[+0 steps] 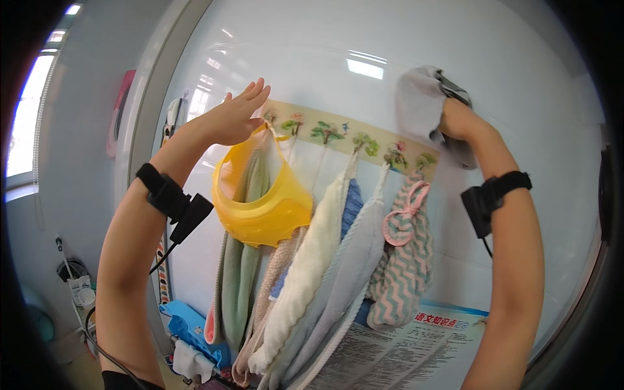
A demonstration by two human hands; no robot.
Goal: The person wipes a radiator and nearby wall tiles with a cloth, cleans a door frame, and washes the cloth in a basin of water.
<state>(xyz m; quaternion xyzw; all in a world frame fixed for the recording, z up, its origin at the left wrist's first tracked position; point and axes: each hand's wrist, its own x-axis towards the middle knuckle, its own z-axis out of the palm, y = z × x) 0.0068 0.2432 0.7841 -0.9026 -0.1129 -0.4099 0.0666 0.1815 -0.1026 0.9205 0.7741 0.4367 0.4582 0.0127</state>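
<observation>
My right hand (457, 120) grips a grey cloth (419, 100) against the glossy white wall (312, 29), at the right end of a decorated hook strip (312, 127). Folds of the cloth hide most of the fingers. At the strip's left end, my left hand (239, 116) is raised with its fingers apart, holding nothing. It is close to the strap of a yellow plastic visor-like item (258, 214), but whether they touch I cannot tell. From the hooks hang a green towel (239, 292), a cream towel (307, 248), a pale grey towel (341, 273) and a zigzag-patterned towel (407, 273).
A printed poster (409, 346) is fixed low on the wall behind the towels. A blue plastic item (195, 331) and a white cloth (192, 360) are at lower left. Beyond the door frame (151, 87) is a window (29, 117).
</observation>
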